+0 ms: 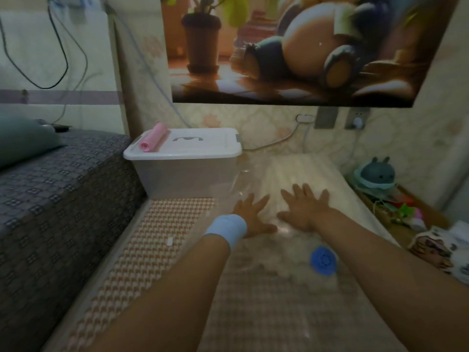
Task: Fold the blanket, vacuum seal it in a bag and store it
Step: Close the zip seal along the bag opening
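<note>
Head camera view, looking down along two bare forearms that reach away from the viewer.

Both hands lie palm down, side by side and a little apart, on a clear plastic vacuum bag [291,246] in the middle of the scene. The left hand [251,214] has its fingers straight and spread, pressing flat on the plastic and grasping nothing. A light blue wristband [225,228] circles that wrist. The right hand [303,207] lies the same way, fingers splayed and released, flat on the bag.

Inside the bag is the folded cream blanket [286,174], seen through the plastic and stretching from under the hands toward the far wall. A round blue valve [323,260] sits on the bag's top face, nearer than the hands, just left of the right forearm.

The bag rests on a mat with an orange and white houndstooth pattern [152,237]. Just left of the bag's far end stands a translucent storage box [185,174] with a white lid [187,146] closed on it, and a pink roll [153,137] lies on the lid's left end. Farther left is a grey patterned bed [63,186]. A blue-grey plush toy [377,174] sits at the right. A large cartoon poster [304,47] hangs on the far wall.
</note>
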`<state>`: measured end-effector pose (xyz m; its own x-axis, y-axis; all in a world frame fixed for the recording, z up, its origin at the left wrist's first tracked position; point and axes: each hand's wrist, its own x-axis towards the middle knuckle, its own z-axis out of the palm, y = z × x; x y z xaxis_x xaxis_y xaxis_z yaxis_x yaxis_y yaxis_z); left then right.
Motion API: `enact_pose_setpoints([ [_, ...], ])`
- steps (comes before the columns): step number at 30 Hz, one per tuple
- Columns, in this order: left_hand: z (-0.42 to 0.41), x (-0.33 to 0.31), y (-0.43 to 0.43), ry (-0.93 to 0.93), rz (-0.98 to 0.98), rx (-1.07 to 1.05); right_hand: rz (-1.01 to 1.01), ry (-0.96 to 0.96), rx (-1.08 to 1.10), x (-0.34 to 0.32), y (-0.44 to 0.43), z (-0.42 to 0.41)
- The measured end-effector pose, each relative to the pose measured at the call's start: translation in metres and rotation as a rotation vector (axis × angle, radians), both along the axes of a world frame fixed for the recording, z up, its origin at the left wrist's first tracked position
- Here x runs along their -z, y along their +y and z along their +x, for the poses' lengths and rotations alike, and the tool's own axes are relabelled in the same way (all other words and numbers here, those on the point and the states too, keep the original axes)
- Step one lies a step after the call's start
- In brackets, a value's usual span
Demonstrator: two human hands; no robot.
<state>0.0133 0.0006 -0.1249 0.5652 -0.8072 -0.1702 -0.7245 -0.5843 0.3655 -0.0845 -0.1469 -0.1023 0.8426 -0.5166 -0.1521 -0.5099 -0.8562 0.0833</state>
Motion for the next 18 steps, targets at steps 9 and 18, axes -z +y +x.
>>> enact_pose_setpoints([
  [9, -0.053, -0.019, -0.027, 0.46, 0.142, 0.087, -0.202, 0.101, 0.016, -0.039, -0.02, -0.044],
  [18, 0.043, 0.027, 0.001, -0.139, -0.022, -0.308, -0.107, -0.038, -0.213, -0.006, -0.005, 0.022],
])
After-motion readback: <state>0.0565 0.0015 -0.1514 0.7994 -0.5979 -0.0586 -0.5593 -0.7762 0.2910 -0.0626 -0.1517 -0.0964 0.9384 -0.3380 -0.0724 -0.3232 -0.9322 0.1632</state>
